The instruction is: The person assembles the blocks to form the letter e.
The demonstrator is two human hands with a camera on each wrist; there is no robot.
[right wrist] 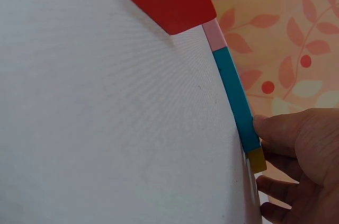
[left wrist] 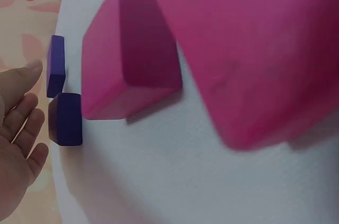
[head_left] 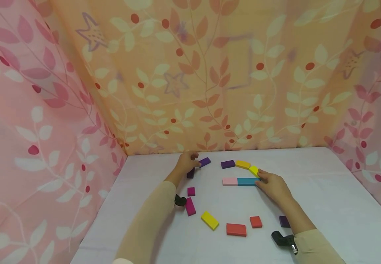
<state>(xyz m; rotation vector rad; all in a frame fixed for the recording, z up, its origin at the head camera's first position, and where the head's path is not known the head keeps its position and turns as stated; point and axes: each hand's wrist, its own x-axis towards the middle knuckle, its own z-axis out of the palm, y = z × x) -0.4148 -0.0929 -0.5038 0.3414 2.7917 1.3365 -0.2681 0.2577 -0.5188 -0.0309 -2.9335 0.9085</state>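
Note:
My left hand (head_left: 185,163) is at the back left of the table, its fingers loosely bent and its thumb beside a purple block (head_left: 204,162). A dark purple block (head_left: 191,173) lies just below that hand; both also show near the fingers in the left wrist view. My right hand (head_left: 274,187) is at the right end of a blue block (head_left: 247,182), thumb tip against that end. Its index fingertip is right at a bright yellow block (head_left: 254,171). In the right wrist view the other fingers (right wrist: 278,189) extend behind a yellow block end (right wrist: 257,161).
Pink (head_left: 229,182), orange-yellow (head_left: 243,164) and dark purple (head_left: 228,164) blocks lie between the hands. Nearer are magenta (head_left: 190,206), yellow (head_left: 210,220) and red (head_left: 236,230) blocks. Another dark block (head_left: 284,221) lies by the right forearm. Patterned cloth (head_left: 210,73) walls the table (head_left: 236,203).

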